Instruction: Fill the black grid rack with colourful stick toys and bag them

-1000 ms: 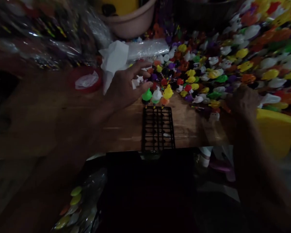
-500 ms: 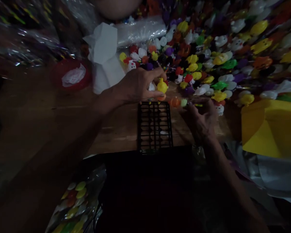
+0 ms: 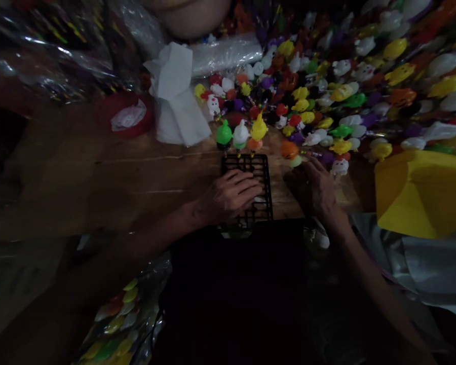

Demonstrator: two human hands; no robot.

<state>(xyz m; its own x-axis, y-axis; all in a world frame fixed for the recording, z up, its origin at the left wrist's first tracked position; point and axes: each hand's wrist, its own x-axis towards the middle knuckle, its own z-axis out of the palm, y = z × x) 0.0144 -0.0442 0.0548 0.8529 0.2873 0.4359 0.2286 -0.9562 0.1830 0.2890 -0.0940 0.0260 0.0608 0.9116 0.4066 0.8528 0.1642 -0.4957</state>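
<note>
wooden tabletop (image 3: 99, 172), heaped toys (image 3: 342, 93), black rack (image 3: 268, 182), my left hand (image 3: 233, 195) lying loose across it, my right hand (image 3: 319, 185) curled, its grip unclear, three toys (image 3: 240, 133) by the rack's far edge, one orange toy (image 3: 289, 150) at my right hand

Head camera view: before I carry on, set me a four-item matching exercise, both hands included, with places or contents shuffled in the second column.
1. Left hand
2. Right hand
3. Red dish
4. Yellow container

A. Near the right edge of the picture
B. Over the black rack
C. Has something crumpled and white in it
D. Close beside the orange toy

Pairs: 1-B, 2-D, 3-C, 4-A
</note>
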